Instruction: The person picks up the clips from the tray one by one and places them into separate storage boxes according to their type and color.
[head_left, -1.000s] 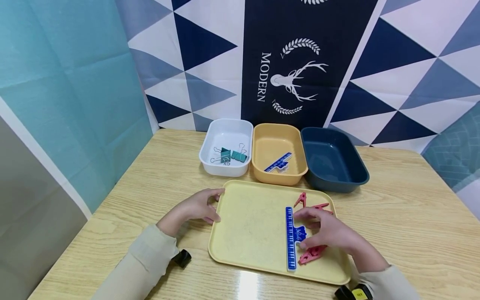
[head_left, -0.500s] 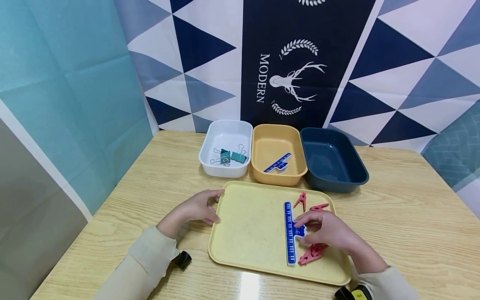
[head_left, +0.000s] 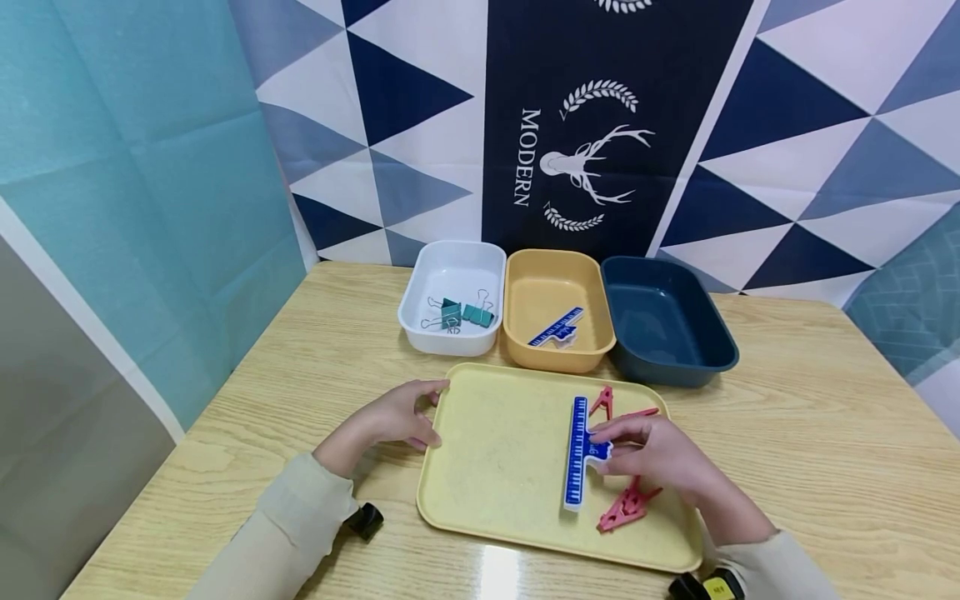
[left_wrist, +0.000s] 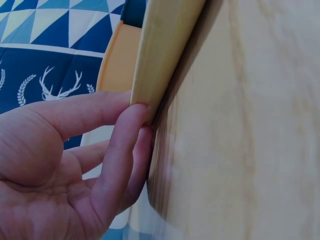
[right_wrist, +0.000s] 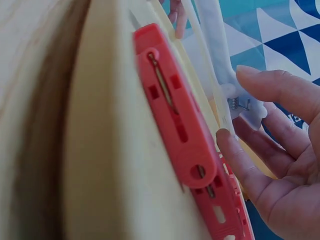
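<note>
My right hand [head_left: 663, 450] pinches a blue clip [head_left: 577, 454] with a long piano-key edge by its shaped handle, over the right part of the yellow tray [head_left: 495, 458]. The clip's pale back [right_wrist: 212, 40] and its spring show between thumb and fingers in the right wrist view. Pink clothespins [head_left: 624, 510] lie on the tray beside and below this hand; one is partly hidden by the fingers. At the tray's left side, my left hand [head_left: 397, 414] holds the rim; the left wrist view has its fingertips [left_wrist: 137, 112] pressed to the tray edge.
Behind the tray stand three bins side by side. The white bin [head_left: 423, 337] contains teal binder clips [head_left: 450, 312], the yellow bin [head_left: 558, 358] a blue piano-key clip [head_left: 557, 327]. A dark blue bin [head_left: 667, 371] is on the right. A patterned cloth [head_left: 420, 125] hangs behind the table.
The right thumb and fingers have closed on the blue clip, which has risen and tilted, its near end shifting away from the tray's front edge. The left hand stays put.
</note>
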